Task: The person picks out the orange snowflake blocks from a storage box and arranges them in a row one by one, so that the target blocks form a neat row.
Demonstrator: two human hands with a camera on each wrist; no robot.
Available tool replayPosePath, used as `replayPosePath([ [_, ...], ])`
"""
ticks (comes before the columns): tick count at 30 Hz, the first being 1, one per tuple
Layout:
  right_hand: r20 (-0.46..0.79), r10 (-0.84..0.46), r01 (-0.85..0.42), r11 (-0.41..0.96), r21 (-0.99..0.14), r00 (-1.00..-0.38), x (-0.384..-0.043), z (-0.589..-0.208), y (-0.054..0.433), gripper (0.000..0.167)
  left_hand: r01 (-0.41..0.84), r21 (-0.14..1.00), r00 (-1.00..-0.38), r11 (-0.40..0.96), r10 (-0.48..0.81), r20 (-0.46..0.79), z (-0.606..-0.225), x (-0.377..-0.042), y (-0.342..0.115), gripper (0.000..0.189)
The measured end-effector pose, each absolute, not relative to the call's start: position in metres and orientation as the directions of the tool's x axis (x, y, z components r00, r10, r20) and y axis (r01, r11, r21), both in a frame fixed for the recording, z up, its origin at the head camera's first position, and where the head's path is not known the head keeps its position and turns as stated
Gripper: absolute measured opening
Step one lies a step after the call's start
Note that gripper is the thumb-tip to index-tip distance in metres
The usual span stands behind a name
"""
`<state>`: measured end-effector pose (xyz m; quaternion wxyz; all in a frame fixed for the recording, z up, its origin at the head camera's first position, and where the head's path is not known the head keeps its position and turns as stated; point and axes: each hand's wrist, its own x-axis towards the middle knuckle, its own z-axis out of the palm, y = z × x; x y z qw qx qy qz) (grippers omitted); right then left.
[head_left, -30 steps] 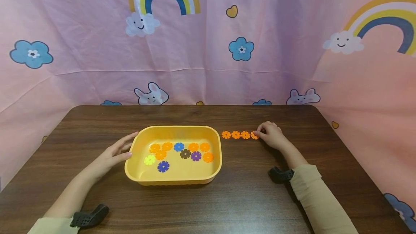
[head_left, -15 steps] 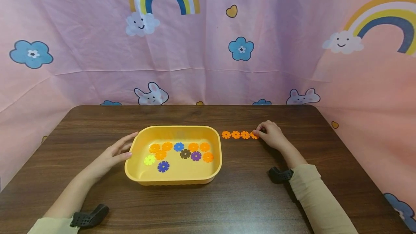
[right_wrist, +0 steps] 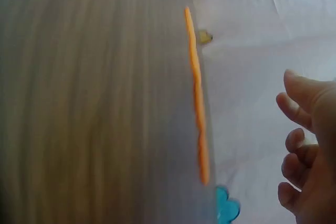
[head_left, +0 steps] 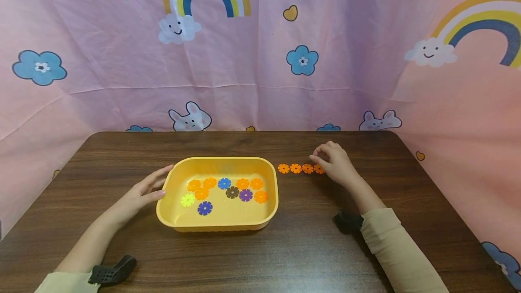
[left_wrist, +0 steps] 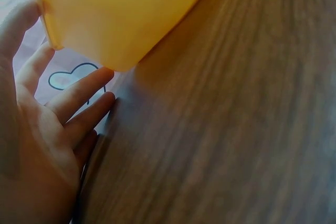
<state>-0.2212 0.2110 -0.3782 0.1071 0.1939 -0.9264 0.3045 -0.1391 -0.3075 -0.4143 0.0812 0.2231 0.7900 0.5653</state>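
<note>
Left hand, left of frame: fingers spread, fairly straight, fingertips and thumb touching the left end of the yellow plastic tub; grip is apart, steadying the tub rather than clamped on it. Right hand, right of center: fingers loosely bent, thumb and index just apart, nothing held; it hovers over the right end of the orange snowflake-disc row. Row sits on the wood-grain surface, just right of the tub; four discs visible, the rightmost partly covered by the hand. Right wrist view shows the row edge-on as one nearly continuous strip, apart from the fingers; can't tell whether the slots interlock.

In the tub: six more orange discs, plus a light blue disc, a brown disc, a purple disc, a yellow-green disc and a dark blue disc.

Step in hand looks like setting out orange discs in a line. To do it well: lift fingertips straight up off the end disc, don't drag sideways, keep the right wrist clear of the row, pinch any disc by its edge, light left-hand contact so the tub doesn't slide into the line.
</note>
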Motion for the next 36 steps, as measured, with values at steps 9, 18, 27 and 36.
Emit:
replayPosePath([
  [9,0.414,-0.355,-0.537,0.669,-0.514,-0.838,-0.205,-0.361,0.176,0.012,0.27,0.928,-0.884,0.256,0.449,0.133,-0.414,-0.139,-0.308,0.058],
  [18,0.436,-0.459,-0.633,0.578,-0.515,-0.774,-0.19,-0.35,0.136,0.009,0.266,0.932,-0.883,0.246,0.451,0.133,-0.413,-0.139,-0.307,0.058],
  [27,0.398,-0.579,-0.699,0.526,-0.484,-0.712,-0.173,-0.342,0.097,0.017,0.264,0.922,-0.889,0.284,0.441,0.119,-0.414,-0.14,-0.307,0.059],
  [36,0.242,-0.702,-0.72,0.533,-0.444,-0.669,-0.164,-0.338,0.063,0.027,0.267,0.931,-0.883,0.248,0.451,0.133,-0.415,-0.14,-0.308,0.058],
])
